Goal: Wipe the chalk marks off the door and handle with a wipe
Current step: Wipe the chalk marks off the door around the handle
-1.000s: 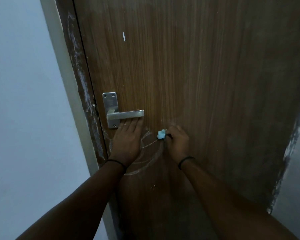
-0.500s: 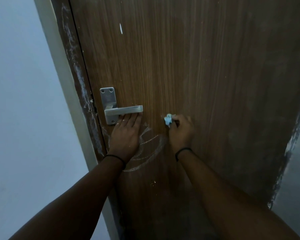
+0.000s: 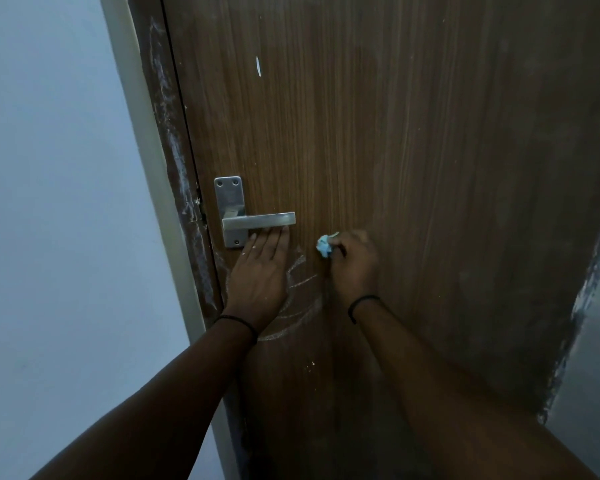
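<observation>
Head view: our right hand has its fingers curled round a balled-up blue wipe, pressed against the brown door. Our left hand lies flat on the door with straight fingers, fingertips just under the metal handle, holding nothing. The chalk marks curve between the two hands, down and to the left of the wipe. The right hand is the one with the wipe and is nearer the arcs' right ends; the left hand may cover part of them. The handle's lever runs horizontally, up-left of the wipe.
</observation>
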Demonstrator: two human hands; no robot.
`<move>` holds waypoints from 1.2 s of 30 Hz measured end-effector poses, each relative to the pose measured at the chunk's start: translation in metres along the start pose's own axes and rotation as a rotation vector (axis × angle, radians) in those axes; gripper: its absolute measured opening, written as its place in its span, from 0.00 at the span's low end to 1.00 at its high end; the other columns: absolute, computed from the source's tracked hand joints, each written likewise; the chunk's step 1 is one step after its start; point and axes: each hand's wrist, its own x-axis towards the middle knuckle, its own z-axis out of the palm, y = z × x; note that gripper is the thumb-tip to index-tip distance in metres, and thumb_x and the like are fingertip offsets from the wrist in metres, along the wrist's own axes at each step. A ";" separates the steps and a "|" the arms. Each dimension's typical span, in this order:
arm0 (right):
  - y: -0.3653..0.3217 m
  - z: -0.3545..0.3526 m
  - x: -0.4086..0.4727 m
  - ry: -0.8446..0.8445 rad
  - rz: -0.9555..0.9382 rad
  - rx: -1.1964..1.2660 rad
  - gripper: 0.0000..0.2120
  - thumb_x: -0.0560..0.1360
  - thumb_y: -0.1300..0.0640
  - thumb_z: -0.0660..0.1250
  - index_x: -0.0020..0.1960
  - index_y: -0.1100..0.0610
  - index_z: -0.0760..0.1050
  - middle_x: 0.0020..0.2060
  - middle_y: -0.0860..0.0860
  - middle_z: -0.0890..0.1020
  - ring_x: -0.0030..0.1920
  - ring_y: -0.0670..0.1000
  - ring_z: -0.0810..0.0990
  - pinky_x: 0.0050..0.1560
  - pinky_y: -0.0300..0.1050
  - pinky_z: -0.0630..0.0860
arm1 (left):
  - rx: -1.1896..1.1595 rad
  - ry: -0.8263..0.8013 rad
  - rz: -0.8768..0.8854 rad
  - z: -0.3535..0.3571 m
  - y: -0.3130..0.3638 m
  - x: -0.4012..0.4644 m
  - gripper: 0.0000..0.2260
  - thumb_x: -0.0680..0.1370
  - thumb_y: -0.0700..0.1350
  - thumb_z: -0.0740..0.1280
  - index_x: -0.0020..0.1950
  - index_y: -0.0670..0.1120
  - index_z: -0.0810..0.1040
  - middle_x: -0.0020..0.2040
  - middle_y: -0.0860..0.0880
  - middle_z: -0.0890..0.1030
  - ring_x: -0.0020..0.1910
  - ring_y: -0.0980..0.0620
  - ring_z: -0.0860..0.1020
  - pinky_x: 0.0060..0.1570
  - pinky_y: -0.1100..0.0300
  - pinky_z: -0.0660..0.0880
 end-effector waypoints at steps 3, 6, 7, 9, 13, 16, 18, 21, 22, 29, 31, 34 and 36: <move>0.012 0.004 -0.031 -0.129 -0.076 -0.067 0.06 0.74 0.70 0.66 0.45 0.62 0.79 0.48 0.55 0.78 0.48 0.48 0.76 0.50 0.36 0.72 | -0.011 0.007 0.043 0.001 -0.005 -0.017 0.28 0.80 0.45 0.62 0.78 0.40 0.59 0.78 0.41 0.61 0.77 0.45 0.59 0.76 0.50 0.53; 0.026 -0.001 -0.045 -0.092 0.021 -0.093 0.07 0.73 0.72 0.66 0.44 0.63 0.80 0.47 0.57 0.79 0.46 0.51 0.77 0.48 0.32 0.69 | -0.021 0.020 0.098 0.000 -0.018 -0.035 0.25 0.77 0.44 0.64 0.74 0.39 0.67 0.73 0.40 0.70 0.73 0.43 0.68 0.73 0.48 0.60; 0.026 -0.002 -0.043 -0.050 0.071 -0.081 0.07 0.72 0.72 0.66 0.44 0.62 0.80 0.47 0.56 0.79 0.46 0.50 0.77 0.47 0.27 0.67 | -0.028 0.037 0.103 0.000 -0.021 -0.039 0.25 0.76 0.43 0.67 0.73 0.39 0.69 0.71 0.40 0.72 0.71 0.42 0.71 0.71 0.48 0.62; 0.022 0.002 -0.032 0.032 0.151 -0.064 0.08 0.73 0.70 0.66 0.45 0.58 0.79 0.47 0.52 0.78 0.46 0.47 0.76 0.46 0.20 0.65 | -0.054 0.095 0.096 0.003 -0.029 -0.051 0.23 0.75 0.42 0.69 0.69 0.40 0.74 0.66 0.40 0.77 0.65 0.42 0.76 0.66 0.48 0.69; 0.016 0.021 -0.038 -0.015 0.032 -0.076 0.06 0.74 0.67 0.67 0.45 0.57 0.79 0.50 0.51 0.76 0.47 0.42 0.73 0.51 0.22 0.66 | -0.065 0.148 0.100 0.014 -0.036 -0.073 0.21 0.74 0.42 0.68 0.67 0.40 0.76 0.62 0.39 0.80 0.60 0.40 0.80 0.59 0.47 0.76; 0.028 0.024 -0.070 -0.133 -0.002 -0.076 0.05 0.73 0.70 0.68 0.44 0.62 0.79 0.46 0.49 0.76 0.45 0.41 0.74 0.50 0.29 0.72 | -0.034 0.127 0.092 0.020 -0.038 -0.082 0.21 0.77 0.46 0.60 0.68 0.38 0.75 0.66 0.38 0.77 0.66 0.39 0.76 0.64 0.42 0.72; 0.030 0.021 -0.072 -0.079 -0.028 -0.105 0.06 0.70 0.73 0.69 0.42 0.64 0.79 0.45 0.54 0.78 0.45 0.46 0.75 0.52 0.21 0.66 | -0.048 0.094 0.090 0.023 -0.038 -0.084 0.23 0.78 0.47 0.56 0.69 0.37 0.74 0.68 0.38 0.75 0.69 0.39 0.73 0.66 0.41 0.71; 0.024 0.021 -0.049 0.009 0.027 -0.111 0.05 0.73 0.69 0.68 0.45 0.61 0.80 0.51 0.57 0.79 0.50 0.50 0.77 0.55 0.21 0.62 | -0.030 0.093 0.099 0.032 -0.037 -0.087 0.22 0.78 0.44 0.60 0.71 0.37 0.72 0.70 0.38 0.73 0.70 0.39 0.71 0.67 0.40 0.69; 0.019 0.024 -0.046 0.011 0.015 -0.117 0.05 0.73 0.68 0.68 0.47 0.61 0.80 0.53 0.57 0.78 0.52 0.49 0.76 0.57 0.24 0.64 | -0.032 0.093 0.090 0.035 -0.035 -0.090 0.23 0.77 0.43 0.64 0.71 0.37 0.71 0.71 0.38 0.72 0.71 0.39 0.70 0.68 0.40 0.69; 0.047 0.020 -0.093 -0.326 -0.073 -0.237 0.04 0.74 0.63 0.69 0.49 0.59 0.77 0.54 0.55 0.75 0.53 0.49 0.74 0.56 0.42 0.73 | -0.075 0.098 0.064 0.060 -0.029 -0.117 0.27 0.73 0.40 0.72 0.71 0.37 0.71 0.70 0.39 0.73 0.71 0.40 0.70 0.68 0.42 0.69; 0.050 0.014 -0.085 -0.208 -0.041 -0.227 0.03 0.74 0.66 0.68 0.45 0.60 0.77 0.51 0.57 0.77 0.51 0.48 0.75 0.57 0.40 0.71 | -0.116 0.144 0.051 0.068 -0.028 -0.132 0.21 0.73 0.42 0.71 0.66 0.39 0.77 0.63 0.39 0.79 0.62 0.39 0.79 0.59 0.45 0.76; 0.040 0.019 -0.071 -0.055 -0.032 -0.161 0.05 0.72 0.70 0.68 0.45 0.62 0.78 0.49 0.57 0.78 0.51 0.45 0.73 0.59 0.33 0.67 | -0.418 -0.008 -0.379 0.078 -0.012 -0.151 0.11 0.80 0.48 0.63 0.57 0.44 0.79 0.51 0.45 0.83 0.47 0.47 0.82 0.50 0.53 0.80; 0.035 0.027 -0.076 -0.060 -0.014 -0.135 0.06 0.72 0.70 0.68 0.46 0.62 0.78 0.50 0.57 0.77 0.51 0.45 0.73 0.57 0.32 0.67 | -0.558 -0.126 -0.710 0.089 -0.001 -0.155 0.13 0.81 0.55 0.62 0.47 0.48 0.81 0.42 0.50 0.83 0.39 0.55 0.81 0.47 0.55 0.79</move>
